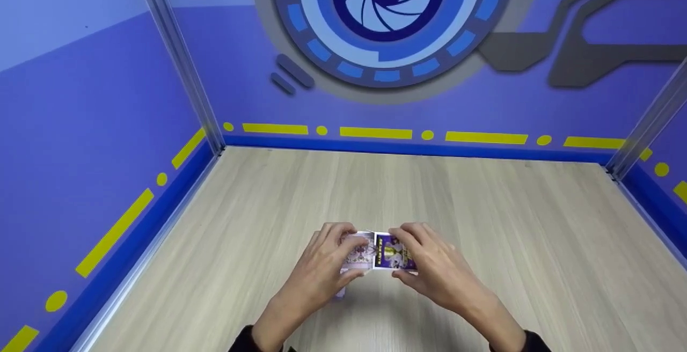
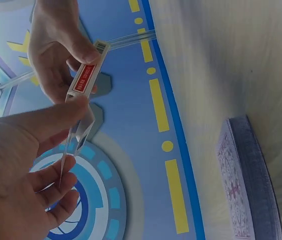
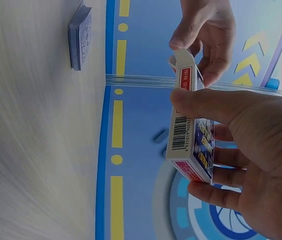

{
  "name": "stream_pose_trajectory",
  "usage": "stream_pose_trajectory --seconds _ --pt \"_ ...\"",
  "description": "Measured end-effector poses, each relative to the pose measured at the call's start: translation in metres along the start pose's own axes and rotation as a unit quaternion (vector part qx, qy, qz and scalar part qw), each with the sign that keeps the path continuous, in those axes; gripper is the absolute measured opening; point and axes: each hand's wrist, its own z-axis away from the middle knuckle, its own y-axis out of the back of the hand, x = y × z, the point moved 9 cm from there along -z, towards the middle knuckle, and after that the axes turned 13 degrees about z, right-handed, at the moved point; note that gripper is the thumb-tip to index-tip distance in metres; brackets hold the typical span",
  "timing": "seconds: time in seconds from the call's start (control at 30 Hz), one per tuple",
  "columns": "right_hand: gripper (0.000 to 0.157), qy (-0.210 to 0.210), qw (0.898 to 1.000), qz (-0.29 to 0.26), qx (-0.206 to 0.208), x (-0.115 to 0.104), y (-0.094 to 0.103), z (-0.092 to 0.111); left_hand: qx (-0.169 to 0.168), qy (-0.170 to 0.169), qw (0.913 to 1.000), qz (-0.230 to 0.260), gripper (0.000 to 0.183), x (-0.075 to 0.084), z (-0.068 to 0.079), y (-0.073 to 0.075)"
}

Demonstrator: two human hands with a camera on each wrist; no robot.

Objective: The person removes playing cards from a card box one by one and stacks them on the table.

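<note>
My left hand (image 1: 314, 269) and right hand (image 1: 445, 269) meet over the table at a small playing-card box (image 1: 396, 253). The right hand grips the box, thumb along its barcoded narrow side (image 3: 182, 132). At the box's open end, my left hand pinches a thin card with an ornate pale pattern (image 1: 360, 256), its fingers spread behind it in the left wrist view. A white end flap (image 2: 85, 124) stands out from the box there. Below the hands, a deck of cards (image 2: 253, 185) with a matching patterned back lies on the table, mostly covered by the left hand in the head view.
The wood-grain table (image 1: 257, 207) is enclosed by blue printed panels (image 1: 225, 89) at the back and sides. Metal corner posts (image 1: 185, 62) stand at the back left and back right.
</note>
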Motion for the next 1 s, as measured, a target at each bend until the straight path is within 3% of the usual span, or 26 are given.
stream_pose_trajectory --seconds 0.3,0.63,0.8,1.0 --pt "0.073 0.005 1.000 0.017 0.010 0.003 0.002 0.000 -0.004 0.005 1.0000 0.000 0.051 -0.005 0.000 0.007" --pt "0.075 -0.046 0.999 0.026 -0.011 0.019 0.005 -0.001 0.010 0.024 0.9993 0.028 0.049 -0.020 -0.001 0.028" --pt "0.076 -0.072 0.997 0.024 -0.008 0.027 0.009 0.000 -0.007 0.047 0.9985 0.028 0.053 -0.033 0.003 0.029" --pt "0.076 -0.079 0.997 0.019 -0.004 0.030 0.011 0.001 -0.038 0.080 0.9959 0.017 0.070 -0.046 0.009 0.023"
